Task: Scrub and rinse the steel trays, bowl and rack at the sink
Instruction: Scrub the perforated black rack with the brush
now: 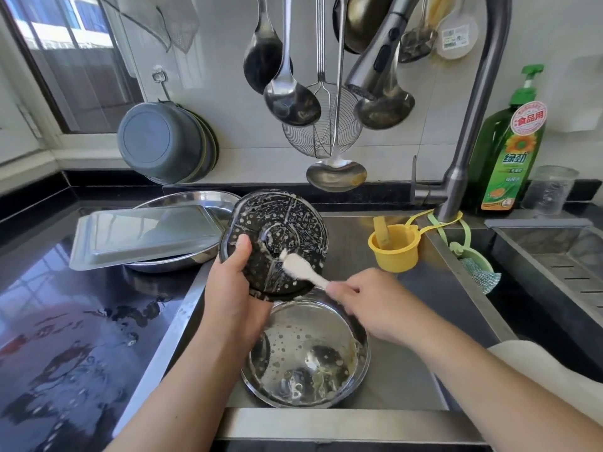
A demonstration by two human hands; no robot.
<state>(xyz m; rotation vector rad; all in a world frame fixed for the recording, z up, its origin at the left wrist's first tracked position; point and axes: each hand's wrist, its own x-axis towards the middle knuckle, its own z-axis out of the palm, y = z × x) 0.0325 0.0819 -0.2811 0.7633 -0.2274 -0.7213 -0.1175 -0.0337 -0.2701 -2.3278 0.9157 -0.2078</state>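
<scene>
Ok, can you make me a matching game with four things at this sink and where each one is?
Things:
1. brush
2. rack
3. bowl
4. yellow cup

Places:
A. in the sink, under the rack
B. hanging at the sink's right edge
C. held up by the left hand
D. held by the right hand, touching the rack

Pairs: 1-D, 2-C, 3-A, 4-B

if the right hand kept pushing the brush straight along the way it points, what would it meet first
The right hand points its white brush up-left; the bristles already touch the round perforated steel rack, held tilted by the left hand.
</scene>
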